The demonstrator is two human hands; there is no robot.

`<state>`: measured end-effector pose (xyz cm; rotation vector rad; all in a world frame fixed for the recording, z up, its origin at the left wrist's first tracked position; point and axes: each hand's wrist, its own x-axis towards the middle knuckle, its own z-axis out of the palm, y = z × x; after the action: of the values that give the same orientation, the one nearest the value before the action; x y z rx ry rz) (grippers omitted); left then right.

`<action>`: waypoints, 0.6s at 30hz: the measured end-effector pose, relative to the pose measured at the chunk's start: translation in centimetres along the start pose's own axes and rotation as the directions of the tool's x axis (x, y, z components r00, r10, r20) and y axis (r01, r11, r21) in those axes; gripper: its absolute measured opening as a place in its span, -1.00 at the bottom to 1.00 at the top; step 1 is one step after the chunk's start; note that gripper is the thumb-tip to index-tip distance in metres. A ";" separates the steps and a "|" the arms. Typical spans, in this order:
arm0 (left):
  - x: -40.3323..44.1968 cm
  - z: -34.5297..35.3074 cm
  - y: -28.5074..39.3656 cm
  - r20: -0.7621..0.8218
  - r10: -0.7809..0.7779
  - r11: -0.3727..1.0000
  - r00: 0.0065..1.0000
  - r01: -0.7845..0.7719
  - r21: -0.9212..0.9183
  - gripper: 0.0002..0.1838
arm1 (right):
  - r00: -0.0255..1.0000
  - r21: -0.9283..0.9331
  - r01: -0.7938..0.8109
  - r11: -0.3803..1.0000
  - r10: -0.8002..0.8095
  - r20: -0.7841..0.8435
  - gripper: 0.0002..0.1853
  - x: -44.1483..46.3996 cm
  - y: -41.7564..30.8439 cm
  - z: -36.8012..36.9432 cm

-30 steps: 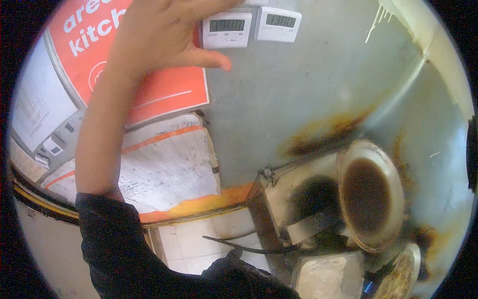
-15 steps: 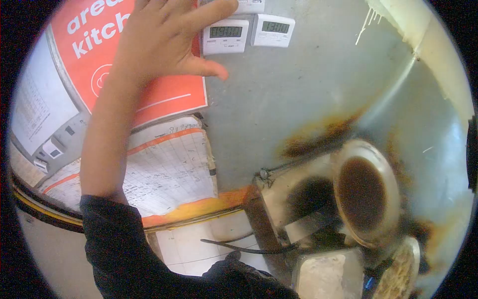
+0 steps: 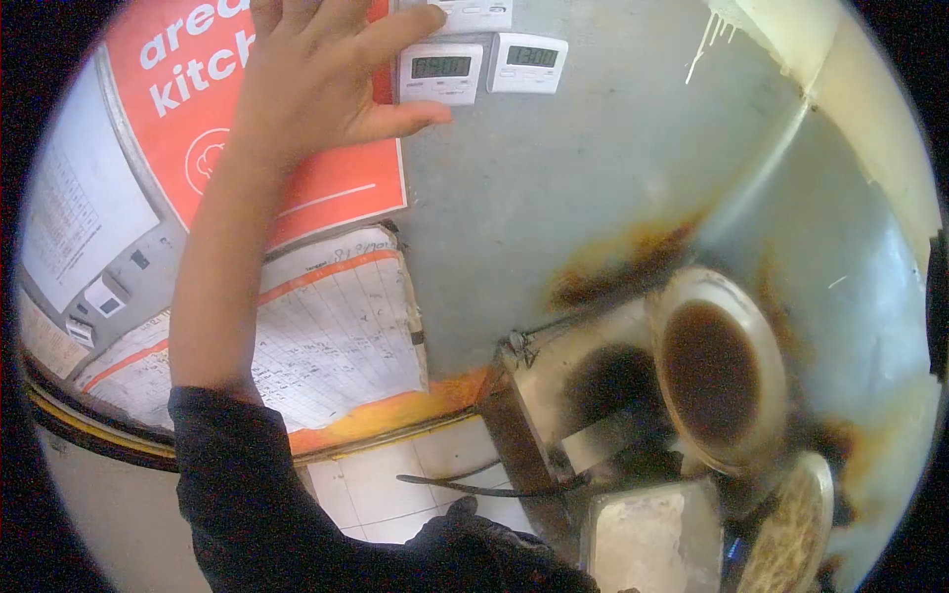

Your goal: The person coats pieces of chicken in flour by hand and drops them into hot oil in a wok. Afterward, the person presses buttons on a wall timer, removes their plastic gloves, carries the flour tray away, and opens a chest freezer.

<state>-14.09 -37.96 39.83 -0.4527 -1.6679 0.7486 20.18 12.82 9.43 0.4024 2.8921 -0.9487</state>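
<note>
My left hand (image 3: pixel 316 89) is raised against the wall panel, back toward me, fingers spread and the thumb pointing right. Its index fingertip lies at the left end of a white digital timer (image 3: pixel 479 14), cut off by the top of the view. Below that, a second white timer (image 3: pixel 442 77) sits between the index finger and the thumb; the thumb tip overlaps its lower edge. Beside it, a third timer (image 3: pixel 530 63) shows what looks like 13:00. Behind the hand is a red poster (image 3: pixel 341 183) with white lettering. My right hand is out of view.
A worn handwritten sheet (image 3: pixel 341 336) hangs under the poster. At lower right are an oval container of dark brown liquid (image 3: pixel 710 376), a clear-sided box with pale contents (image 3: pixel 643 539) and a dish of light strands (image 3: pixel 789 534). A black cable (image 3: pixel 484 486) crosses above white tiles.
My thumb has risen to the lower edge of the left timer. The index fingertip has shifted slightly left along the top timer. The whole view has shifted a little.
</note>
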 end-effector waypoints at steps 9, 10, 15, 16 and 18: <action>0.0 0.7 -0.1 -0.187 0.028 0.996 0.982 -0.042 -0.074 -0.32 | 0.998 0.032 0.056 0.998 -0.057 0.017 -0.59 -0.4 -1.0 -1.1; -0.1 0.9 -0.1 -0.197 0.026 0.996 0.980 -0.042 -0.079 -0.30 | 0.998 0.029 0.066 0.997 -0.067 0.021 -0.59 -0.4 -1.0 -1.1; -0.3 1.3 -0.1 -0.227 -0.019 0.994 0.974 -0.006 -0.110 -0.20 | 1.000 0.018 0.026 0.999 -0.026 -0.015 -0.60 -0.9 -0.6 -1.1; -0.6 1.5 -0.1 -0.260 -0.079 0.990 0.962 0.045 -0.135 -0.24 | 0.999 0.018 0.017 1.000 -0.017 -0.035 -0.60 -1.2 0.2 -1.1; -0.7 1.8 -0.3 -0.329 -0.194 0.972 0.924 0.136 -0.190 -0.29 | 0.975 -0.157 0.175 0.972 -0.194 -0.113 -0.70 -1.8 4.7 -0.6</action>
<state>-15.67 -39.02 39.37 -0.5197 -1.4176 0.3805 23.20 16.44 7.51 0.1915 3.1348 -0.7507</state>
